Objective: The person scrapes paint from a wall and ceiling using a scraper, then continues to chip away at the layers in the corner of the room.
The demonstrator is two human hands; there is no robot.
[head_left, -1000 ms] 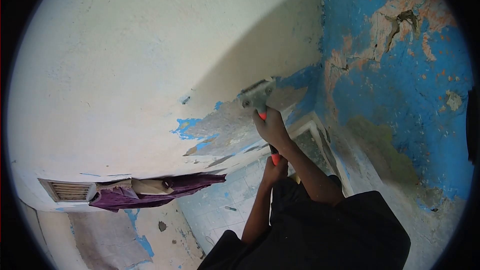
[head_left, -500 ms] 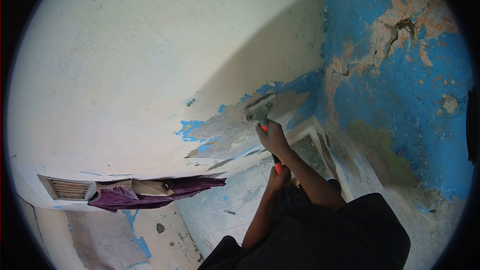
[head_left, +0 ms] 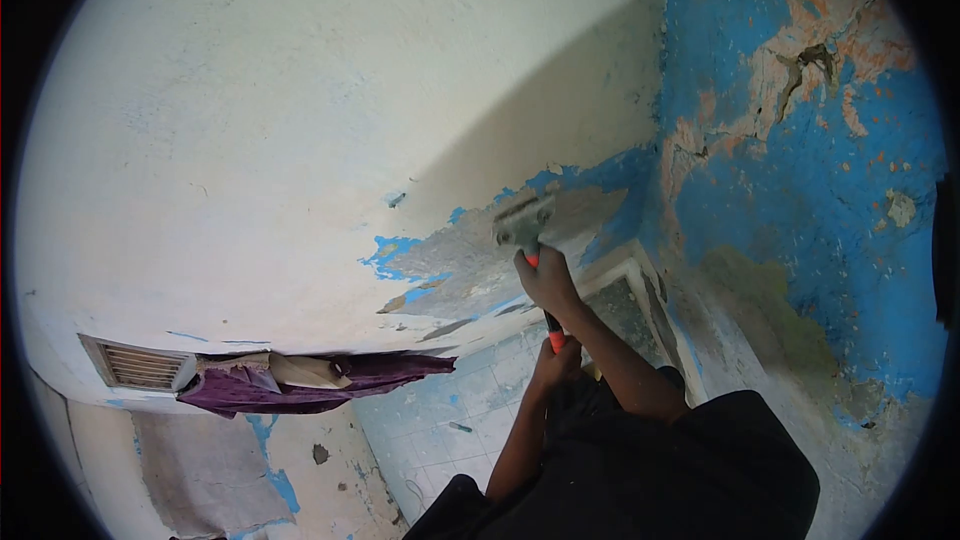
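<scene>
Both hands are wrapped round the red-and-black handle of a long-handled wall scraper [head_left: 524,224]. My right hand [head_left: 548,281] grips it just below the head, and my left hand [head_left: 556,362] closes round the lower end near my body. The scraper's wide, dusty head overlaps a bare grey patch [head_left: 450,275] low on the pale wall [head_left: 300,140]. Ragged blue paint edges that patch, with cream paint above it.
On the right, a blue wall [head_left: 740,190] has peeling paint and a deep crack [head_left: 805,70]. A vent grille [head_left: 140,366] and purple cloth [head_left: 240,395] are at lower left. A small tool-like object [head_left: 460,427] lies on the tiled floor [head_left: 470,380].
The scraper head has slid a little down the wall, over the grey patch. Both hands keep their hold on the handle. My view has shifted slightly.
</scene>
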